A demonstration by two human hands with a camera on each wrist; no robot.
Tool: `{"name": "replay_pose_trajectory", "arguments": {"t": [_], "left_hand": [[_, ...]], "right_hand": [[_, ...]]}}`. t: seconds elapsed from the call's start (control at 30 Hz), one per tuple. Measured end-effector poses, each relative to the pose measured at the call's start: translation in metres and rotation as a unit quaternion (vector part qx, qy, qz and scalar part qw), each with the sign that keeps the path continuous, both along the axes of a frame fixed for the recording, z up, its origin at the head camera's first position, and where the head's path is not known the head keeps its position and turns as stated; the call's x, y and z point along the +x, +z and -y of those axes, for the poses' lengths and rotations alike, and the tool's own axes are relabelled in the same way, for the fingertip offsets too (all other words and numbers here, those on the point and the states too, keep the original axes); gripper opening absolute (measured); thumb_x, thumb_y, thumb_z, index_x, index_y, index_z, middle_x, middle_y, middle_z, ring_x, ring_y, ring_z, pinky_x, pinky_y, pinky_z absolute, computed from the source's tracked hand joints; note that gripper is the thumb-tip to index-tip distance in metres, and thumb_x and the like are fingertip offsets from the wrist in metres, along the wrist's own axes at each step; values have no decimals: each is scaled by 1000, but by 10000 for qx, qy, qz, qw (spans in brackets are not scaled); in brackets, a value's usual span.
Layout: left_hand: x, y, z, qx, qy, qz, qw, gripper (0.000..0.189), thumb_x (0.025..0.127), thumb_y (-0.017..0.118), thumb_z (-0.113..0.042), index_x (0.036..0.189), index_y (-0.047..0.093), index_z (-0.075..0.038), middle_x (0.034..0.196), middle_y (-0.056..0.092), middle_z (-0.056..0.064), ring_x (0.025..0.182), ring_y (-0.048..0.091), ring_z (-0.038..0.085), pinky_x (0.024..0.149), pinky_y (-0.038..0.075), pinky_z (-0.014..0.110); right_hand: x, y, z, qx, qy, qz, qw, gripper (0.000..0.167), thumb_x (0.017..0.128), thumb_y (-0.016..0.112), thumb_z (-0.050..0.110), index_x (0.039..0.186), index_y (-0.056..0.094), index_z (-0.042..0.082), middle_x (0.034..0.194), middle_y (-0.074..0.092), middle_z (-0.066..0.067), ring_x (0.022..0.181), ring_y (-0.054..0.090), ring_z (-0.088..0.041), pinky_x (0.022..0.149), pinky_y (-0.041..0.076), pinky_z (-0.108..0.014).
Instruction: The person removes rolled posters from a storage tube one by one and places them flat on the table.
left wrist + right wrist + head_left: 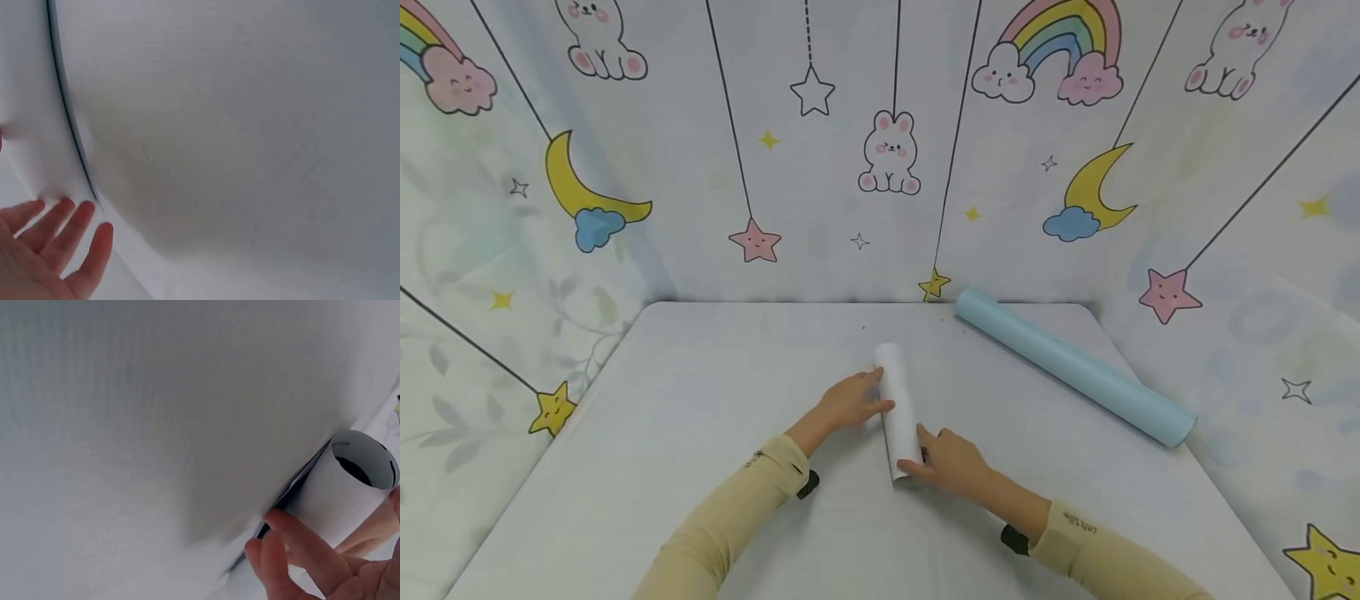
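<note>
A white paper roll [897, 408] lies on the white table between both hands, pointing away from me. On its left side, my left hand [852, 398] touches it with spread fingers, the thumb reaching onto the top. Several left fingertips [66, 204] rest along the roll [31, 100] in the left wrist view. Close to the roll's near end, my right hand [953, 460] rests its thumb on top and its forefinger on the right side. The right wrist view shows the roll's [337, 500] hollow end, with an extended fingertip [275, 517] near the dark gap beneath it.
A longer light blue roll [1075, 367] lies slantwise at the table's right back. Behind and beside the white table [700, 375] hangs a cloth [820, 183] printed with stars, moons, rabbits and rainbows. A dark wrist strap piece [1015, 540] shows under each forearm.
</note>
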State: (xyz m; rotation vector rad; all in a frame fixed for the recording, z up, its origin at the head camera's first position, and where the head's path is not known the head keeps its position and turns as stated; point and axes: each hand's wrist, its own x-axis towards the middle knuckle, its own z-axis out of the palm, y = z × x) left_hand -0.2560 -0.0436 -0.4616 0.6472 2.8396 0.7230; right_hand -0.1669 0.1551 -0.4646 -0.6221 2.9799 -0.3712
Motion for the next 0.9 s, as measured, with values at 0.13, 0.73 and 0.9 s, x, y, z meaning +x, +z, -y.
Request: {"name": "replay_pose_trajectory", "arguments": {"t": [0.13, 0.73, 0.9], "left_hand": [[-5, -2, 0, 175, -306, 219, 9991, 72, 88, 54, -46, 143, 29, -6, 141, 37, 15, 129, 35, 29, 102, 31, 42], [-3, 12, -22, -533, -735, -836, 9924, 67, 87, 59, -30, 144, 28, -10, 147, 27, 12, 133, 27, 28, 100, 32, 46], [9, 18, -45, -1477, -1267, -1932, 9617, 63, 94, 46, -41, 145, 25, -11, 149, 22, 10, 137, 18, 25, 104, 24, 50]], "right_hand": [[7, 2, 0, 239, 78, 69, 9997, 77, 85, 49, 58, 128, 48, -5, 93, 60, -16, 74, 58, -19, 56, 48, -31], [15, 5, -6, 254, 616, 365, 9971, 60, 96, 38, 41, 135, 40, -5, 116, 58, -17, 105, 56, -27, 81, 48, -40], [14, 5, -6, 388, 800, 130, 9960, 53, 97, 40, 33, 133, 41, -6, 113, 60, -17, 102, 58, -26, 80, 48, -39]]}}
